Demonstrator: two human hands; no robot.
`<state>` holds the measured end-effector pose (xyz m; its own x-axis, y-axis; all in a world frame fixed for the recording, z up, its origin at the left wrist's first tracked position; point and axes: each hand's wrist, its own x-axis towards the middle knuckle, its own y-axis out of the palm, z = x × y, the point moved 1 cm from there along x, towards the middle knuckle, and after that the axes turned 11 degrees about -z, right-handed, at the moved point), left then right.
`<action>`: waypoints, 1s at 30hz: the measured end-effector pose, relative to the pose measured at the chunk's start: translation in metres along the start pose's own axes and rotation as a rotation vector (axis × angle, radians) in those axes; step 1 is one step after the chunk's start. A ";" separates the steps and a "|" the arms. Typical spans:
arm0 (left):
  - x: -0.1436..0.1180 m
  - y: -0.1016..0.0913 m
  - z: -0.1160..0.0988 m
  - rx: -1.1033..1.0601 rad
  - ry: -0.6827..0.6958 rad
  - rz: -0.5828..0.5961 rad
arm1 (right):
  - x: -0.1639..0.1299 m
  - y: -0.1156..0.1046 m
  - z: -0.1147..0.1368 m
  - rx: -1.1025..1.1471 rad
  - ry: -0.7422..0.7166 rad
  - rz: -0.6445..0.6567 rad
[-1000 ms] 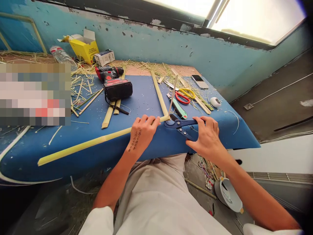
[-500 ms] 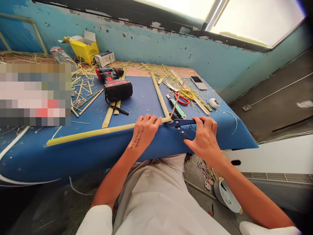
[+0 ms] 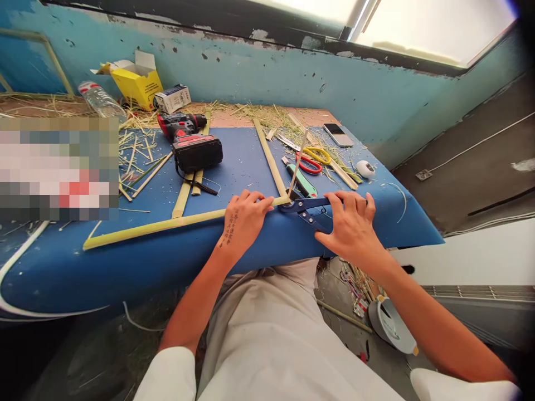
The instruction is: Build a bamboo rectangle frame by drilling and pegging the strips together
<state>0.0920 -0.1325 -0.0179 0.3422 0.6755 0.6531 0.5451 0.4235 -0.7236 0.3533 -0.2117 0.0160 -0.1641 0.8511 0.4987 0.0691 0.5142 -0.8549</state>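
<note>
My left hand (image 3: 246,220) is closed around a yellow-green bamboo strip (image 3: 167,224) that runs along the table's front edge. A second bamboo strip (image 3: 270,159) meets it at the right-end corner, where a thin pale stick (image 3: 297,164) stands up at a slant. My right hand (image 3: 353,223) grips the dark blue handles of a pair of cutters (image 3: 307,206), the handles spread apart. The cutters' head sits against the corner of the strips; whether the blades touch the thin stick I cannot tell.
Behind the corner lie a green utility knife (image 3: 301,179), scissors with red and yellow handles (image 3: 313,159), a phone (image 3: 337,135) and a white rounded gadget (image 3: 365,169). A cordless drill (image 3: 194,145) rests on bamboo at left. A yellow box (image 3: 137,83) stands near the wall.
The view has shifted slightly. Both hands keep their holds on the strip and the cutters, and the cutters stay at the corner. Fingers of my right hand look a little more spread.
</note>
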 end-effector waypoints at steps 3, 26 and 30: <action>-0.001 -0.001 -0.003 -0.006 -0.027 -0.002 | -0.002 -0.008 0.009 -0.041 -0.003 -0.006; -0.002 -0.024 0.050 -0.292 -0.009 0.104 | 0.021 0.009 -0.031 0.453 -0.227 0.137; -0.004 -0.021 0.052 -0.296 0.003 0.102 | 0.038 0.015 -0.032 0.461 -0.290 0.112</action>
<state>0.0396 -0.1127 -0.0169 0.4087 0.7035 0.5814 0.7071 0.1587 -0.6891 0.3797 -0.1683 0.0273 -0.4492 0.8004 0.3970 -0.3257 0.2670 -0.9070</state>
